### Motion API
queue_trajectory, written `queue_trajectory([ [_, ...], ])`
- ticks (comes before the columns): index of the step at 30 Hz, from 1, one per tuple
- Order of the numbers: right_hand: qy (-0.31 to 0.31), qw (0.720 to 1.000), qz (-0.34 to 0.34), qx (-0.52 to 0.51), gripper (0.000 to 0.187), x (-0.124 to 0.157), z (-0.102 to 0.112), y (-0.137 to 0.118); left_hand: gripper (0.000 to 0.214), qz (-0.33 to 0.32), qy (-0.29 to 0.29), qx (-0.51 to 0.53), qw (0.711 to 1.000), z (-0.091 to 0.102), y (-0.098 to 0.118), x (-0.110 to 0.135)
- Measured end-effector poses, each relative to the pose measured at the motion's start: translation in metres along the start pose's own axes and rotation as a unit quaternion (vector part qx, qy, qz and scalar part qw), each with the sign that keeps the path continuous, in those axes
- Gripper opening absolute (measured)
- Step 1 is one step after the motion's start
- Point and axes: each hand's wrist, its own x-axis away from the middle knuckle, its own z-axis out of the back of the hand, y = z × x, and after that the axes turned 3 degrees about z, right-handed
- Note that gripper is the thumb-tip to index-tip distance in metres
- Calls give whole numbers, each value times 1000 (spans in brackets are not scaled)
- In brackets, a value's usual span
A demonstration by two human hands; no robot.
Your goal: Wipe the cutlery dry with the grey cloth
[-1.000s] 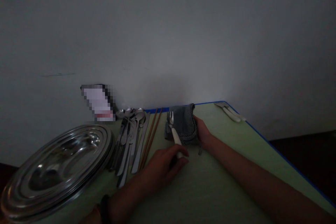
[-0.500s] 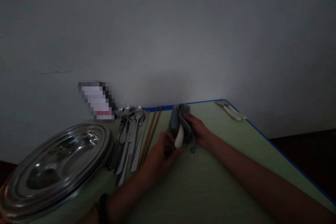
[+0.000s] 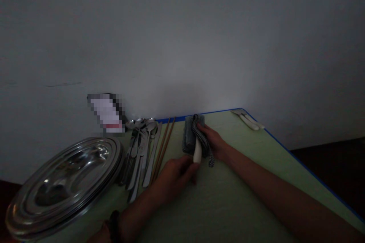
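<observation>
My left hand (image 3: 176, 174) pinches the lower end of a white handle (image 3: 197, 152) between thumb and fingers. The other end of this white-handled utensil is covered by a grey-blue cloth (image 3: 189, 136), so its kind is hidden. My right hand (image 3: 213, 140) is closed on the cloth from the right, with a checkered dark edge (image 3: 203, 136) of it folded over the handle. To the left of my left hand lie two wooden chopsticks (image 3: 164, 144).
A stack of oval metal plates (image 3: 111, 146) stands at the left. Beside it lie several metal spoons, forks and knives (image 3: 141, 155). A blurred-out phone-like object (image 3: 105, 112) leans on the wall. Other white-handled utensils (image 3: 249, 121) lie at the table's (image 3: 256, 159) far right corner.
My left hand has shifted slightly down and right, to the end of the handle, and more of the cloth shows. My right hand keeps its hold. The view has moved a little.
</observation>
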Motion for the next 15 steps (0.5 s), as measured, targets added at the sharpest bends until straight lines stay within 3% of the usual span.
queue_trajectory([
  [3,-11,1000,4,-23,22,-3,1,2,15,8,-11,11,1000,0,1,-1],
  [11,-36,999,39,10,24,-6,0,6,18,30,0,56,998,-1,4,-1],
  [15,-56,996,35,55,23,-4,-1,8,20,38,77,106,991,-1,-2,-4],
])
